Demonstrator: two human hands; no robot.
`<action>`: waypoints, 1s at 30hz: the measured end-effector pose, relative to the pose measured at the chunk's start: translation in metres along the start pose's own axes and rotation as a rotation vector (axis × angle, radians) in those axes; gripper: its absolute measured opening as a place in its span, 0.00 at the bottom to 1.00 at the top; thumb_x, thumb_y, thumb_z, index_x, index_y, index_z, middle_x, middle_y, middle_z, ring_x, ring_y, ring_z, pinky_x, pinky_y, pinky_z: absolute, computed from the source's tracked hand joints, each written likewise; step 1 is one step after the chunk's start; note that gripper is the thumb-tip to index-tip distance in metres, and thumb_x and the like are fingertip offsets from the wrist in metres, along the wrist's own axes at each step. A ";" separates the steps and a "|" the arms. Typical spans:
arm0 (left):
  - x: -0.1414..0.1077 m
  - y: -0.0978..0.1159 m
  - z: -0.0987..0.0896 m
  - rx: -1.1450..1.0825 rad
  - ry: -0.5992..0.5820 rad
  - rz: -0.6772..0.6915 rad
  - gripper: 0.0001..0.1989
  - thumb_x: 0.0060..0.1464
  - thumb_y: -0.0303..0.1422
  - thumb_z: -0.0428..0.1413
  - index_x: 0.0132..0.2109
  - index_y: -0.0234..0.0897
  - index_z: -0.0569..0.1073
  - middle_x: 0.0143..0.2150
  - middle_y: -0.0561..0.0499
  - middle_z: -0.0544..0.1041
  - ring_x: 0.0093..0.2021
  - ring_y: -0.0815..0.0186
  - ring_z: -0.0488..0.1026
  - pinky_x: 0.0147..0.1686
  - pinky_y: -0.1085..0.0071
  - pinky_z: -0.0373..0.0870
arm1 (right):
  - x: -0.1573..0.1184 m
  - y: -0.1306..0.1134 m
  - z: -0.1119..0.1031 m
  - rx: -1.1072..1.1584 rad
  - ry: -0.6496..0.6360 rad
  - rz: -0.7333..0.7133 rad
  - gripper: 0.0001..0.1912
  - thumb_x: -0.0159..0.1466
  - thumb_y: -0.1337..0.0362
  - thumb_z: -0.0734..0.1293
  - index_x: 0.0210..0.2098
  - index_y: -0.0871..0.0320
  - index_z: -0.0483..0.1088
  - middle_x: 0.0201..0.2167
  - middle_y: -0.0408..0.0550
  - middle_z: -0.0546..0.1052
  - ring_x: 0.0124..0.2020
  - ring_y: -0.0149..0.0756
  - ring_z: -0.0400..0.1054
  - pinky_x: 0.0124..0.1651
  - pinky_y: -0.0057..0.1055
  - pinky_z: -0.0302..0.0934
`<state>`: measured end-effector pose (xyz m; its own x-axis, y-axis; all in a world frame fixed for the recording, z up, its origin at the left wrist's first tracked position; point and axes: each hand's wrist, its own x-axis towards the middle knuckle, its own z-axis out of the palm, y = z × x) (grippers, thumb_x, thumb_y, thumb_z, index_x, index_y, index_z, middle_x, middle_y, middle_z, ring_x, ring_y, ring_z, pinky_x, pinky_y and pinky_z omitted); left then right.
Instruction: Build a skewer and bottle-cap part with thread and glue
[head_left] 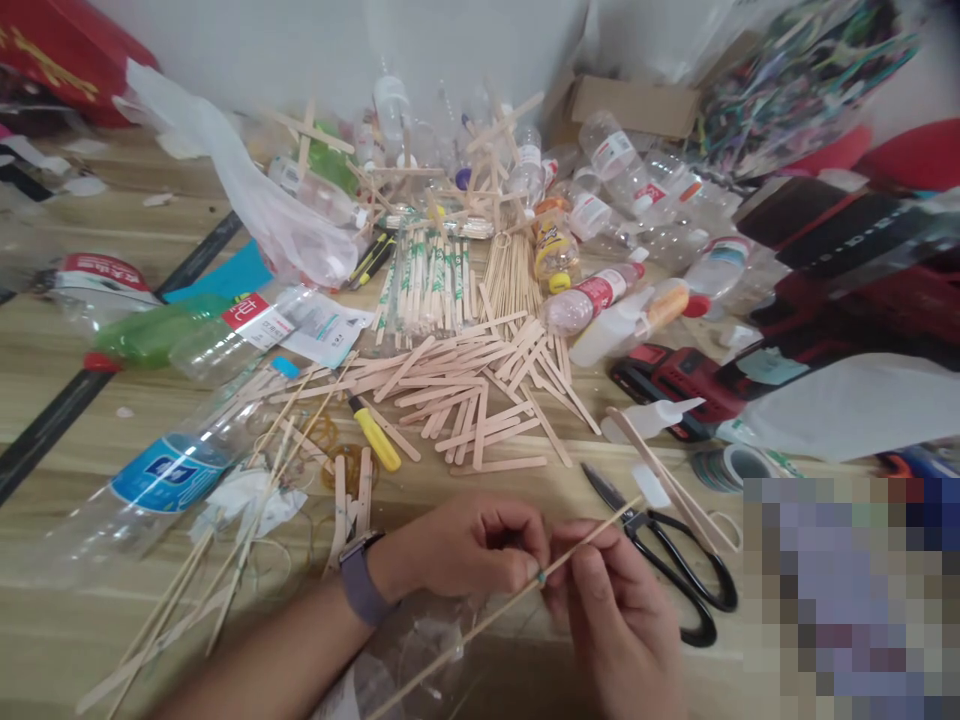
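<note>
A thin bamboo skewer (480, 632) slants across the front of the table, its far end passing over the scissors. My right hand (619, 610) is closed on it, with the thumb and fingers pinching near its upper part. My left hand (480, 545), with a watch (364, 575) on the wrist, is pinched shut beside the skewer. Between the two hands a small teal bit (541, 578) shows on the skewer; what my left fingertips grip is hidden. Black-handled scissors (660, 545) lie open just right of my right hand. A clear plastic piece (427, 640) lies under the skewer.
Loose craft sticks (465, 390) spread beyond my hands, with a yellow-handled tool (375, 435) at their edge. More skewers (514, 270) and plastic bottles (592, 295) stand or lie behind. At left lies a blue-labelled bottle (169, 470); at right, a red-black power tool (675, 385).
</note>
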<state>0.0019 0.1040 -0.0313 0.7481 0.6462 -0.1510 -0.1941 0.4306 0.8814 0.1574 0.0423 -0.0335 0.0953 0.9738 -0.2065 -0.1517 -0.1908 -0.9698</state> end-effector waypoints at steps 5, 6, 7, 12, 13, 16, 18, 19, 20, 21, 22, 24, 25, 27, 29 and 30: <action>0.000 -0.001 -0.002 0.057 0.000 -0.017 0.01 0.44 0.27 0.51 0.28 0.37 0.66 0.27 0.53 0.73 0.31 0.66 0.70 0.33 0.70 0.64 | 0.002 -0.001 -0.001 0.048 -0.044 -0.027 0.12 0.66 0.53 0.67 0.32 0.55 0.73 0.21 0.42 0.72 0.20 0.26 0.64 0.23 0.21 0.59; 0.000 -0.001 -0.002 0.063 0.001 -0.020 0.01 0.44 0.27 0.51 0.28 0.37 0.66 0.27 0.52 0.73 0.31 0.66 0.70 0.32 0.70 0.64 | 0.002 -0.002 0.001 0.059 -0.050 -0.038 0.13 0.65 0.53 0.67 0.31 0.55 0.73 0.21 0.41 0.72 0.19 0.26 0.64 0.23 0.20 0.59; 0.000 -0.001 -0.002 0.069 0.000 -0.023 0.01 0.44 0.27 0.51 0.27 0.37 0.66 0.27 0.52 0.73 0.31 0.66 0.70 0.32 0.70 0.64 | 0.002 -0.003 0.002 0.068 -0.053 -0.050 0.13 0.65 0.53 0.67 0.31 0.56 0.73 0.20 0.41 0.72 0.19 0.25 0.64 0.22 0.20 0.58; -0.001 0.003 0.000 0.075 0.000 -0.036 0.01 0.44 0.27 0.51 0.27 0.37 0.65 0.28 0.52 0.74 0.30 0.67 0.70 0.33 0.71 0.64 | 0.003 -0.009 0.006 0.102 -0.074 -0.089 0.12 0.65 0.55 0.68 0.30 0.56 0.74 0.20 0.40 0.71 0.19 0.23 0.64 0.22 0.17 0.57; -0.001 0.004 0.001 0.073 -0.006 -0.037 0.02 0.44 0.27 0.52 0.27 0.37 0.65 0.28 0.52 0.74 0.30 0.67 0.70 0.33 0.70 0.65 | 0.003 -0.010 0.006 0.106 -0.083 -0.097 0.12 0.65 0.55 0.68 0.30 0.56 0.74 0.20 0.40 0.71 0.19 0.23 0.63 0.22 0.17 0.57; -0.001 0.005 0.002 0.080 -0.023 -0.044 0.03 0.44 0.27 0.52 0.26 0.37 0.64 0.27 0.53 0.73 0.31 0.66 0.71 0.35 0.69 0.66 | 0.002 -0.009 0.005 0.115 -0.101 -0.113 0.13 0.66 0.54 0.67 0.31 0.56 0.73 0.20 0.40 0.71 0.19 0.23 0.63 0.23 0.17 0.58; 0.000 0.004 0.001 0.081 -0.024 -0.046 0.03 0.44 0.28 0.53 0.26 0.37 0.64 0.27 0.53 0.73 0.32 0.65 0.72 0.35 0.68 0.67 | 0.001 -0.008 0.005 0.118 -0.097 -0.108 0.13 0.66 0.54 0.67 0.31 0.56 0.73 0.20 0.40 0.70 0.19 0.23 0.63 0.23 0.18 0.58; 0.000 0.003 0.001 0.078 -0.022 -0.045 0.04 0.45 0.28 0.53 0.26 0.37 0.64 0.28 0.52 0.73 0.32 0.65 0.72 0.34 0.68 0.67 | 0.001 -0.008 0.005 0.118 -0.091 -0.104 0.13 0.66 0.55 0.67 0.31 0.57 0.73 0.20 0.40 0.70 0.19 0.23 0.63 0.22 0.18 0.58; 0.000 0.002 0.001 0.072 -0.022 -0.045 0.04 0.46 0.28 0.53 0.27 0.37 0.64 0.28 0.52 0.74 0.32 0.65 0.72 0.35 0.68 0.67 | 0.001 -0.008 0.005 0.119 -0.088 -0.103 0.13 0.66 0.55 0.67 0.31 0.57 0.72 0.20 0.40 0.70 0.19 0.23 0.62 0.22 0.18 0.57; 0.000 0.001 0.001 0.065 -0.022 -0.042 0.04 0.46 0.28 0.54 0.27 0.37 0.64 0.28 0.52 0.74 0.32 0.65 0.72 0.35 0.69 0.67 | 0.001 -0.009 0.006 0.122 -0.088 -0.103 0.13 0.66 0.55 0.67 0.31 0.57 0.72 0.20 0.40 0.70 0.19 0.23 0.62 0.22 0.18 0.57; 0.000 0.001 0.002 0.063 -0.020 -0.040 0.05 0.47 0.28 0.54 0.27 0.37 0.64 0.28 0.53 0.73 0.32 0.66 0.72 0.35 0.69 0.67 | 0.001 -0.009 0.006 0.128 -0.092 -0.106 0.13 0.66 0.54 0.67 0.31 0.57 0.72 0.20 0.40 0.70 0.19 0.23 0.62 0.22 0.18 0.57; 0.001 0.002 0.003 0.056 -0.015 -0.034 0.06 0.47 0.28 0.55 0.26 0.37 0.64 0.27 0.54 0.71 0.31 0.66 0.72 0.34 0.69 0.66 | 0.001 -0.011 0.007 0.148 -0.111 -0.116 0.13 0.66 0.54 0.67 0.32 0.57 0.72 0.20 0.40 0.70 0.18 0.23 0.61 0.22 0.18 0.57; 0.001 0.002 0.003 0.051 -0.011 -0.031 0.07 0.47 0.28 0.55 0.26 0.37 0.63 0.26 0.55 0.70 0.31 0.67 0.72 0.34 0.70 0.66 | 0.001 -0.011 0.007 0.157 -0.120 -0.119 0.13 0.66 0.55 0.67 0.32 0.57 0.72 0.19 0.40 0.70 0.18 0.22 0.61 0.22 0.18 0.57; 0.001 0.003 0.004 0.038 -0.010 -0.019 0.08 0.47 0.28 0.56 0.26 0.37 0.63 0.26 0.56 0.69 0.30 0.67 0.72 0.33 0.70 0.66 | 0.001 -0.012 0.007 0.160 -0.127 -0.129 0.12 0.66 0.55 0.67 0.32 0.56 0.73 0.19 0.40 0.70 0.18 0.22 0.61 0.21 0.17 0.57; 0.000 0.004 0.005 0.028 -0.019 -0.005 0.08 0.48 0.27 0.55 0.26 0.37 0.63 0.26 0.56 0.69 0.31 0.67 0.73 0.33 0.70 0.67 | 0.001 -0.013 0.006 0.146 -0.121 -0.142 0.11 0.66 0.55 0.67 0.33 0.56 0.74 0.20 0.40 0.71 0.19 0.23 0.62 0.22 0.17 0.58; 0.000 0.004 0.005 0.029 -0.020 -0.001 0.08 0.48 0.27 0.55 0.26 0.37 0.63 0.26 0.55 0.70 0.31 0.67 0.73 0.34 0.70 0.67 | 0.001 -0.013 0.005 0.135 -0.118 -0.147 0.11 0.66 0.56 0.67 0.33 0.55 0.74 0.20 0.41 0.71 0.19 0.23 0.63 0.22 0.17 0.58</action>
<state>0.0042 0.1032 -0.0253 0.7610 0.6328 -0.1431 -0.1752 0.4129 0.8938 0.1542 0.0467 -0.0207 0.0120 0.9991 -0.0396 -0.2760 -0.0347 -0.9605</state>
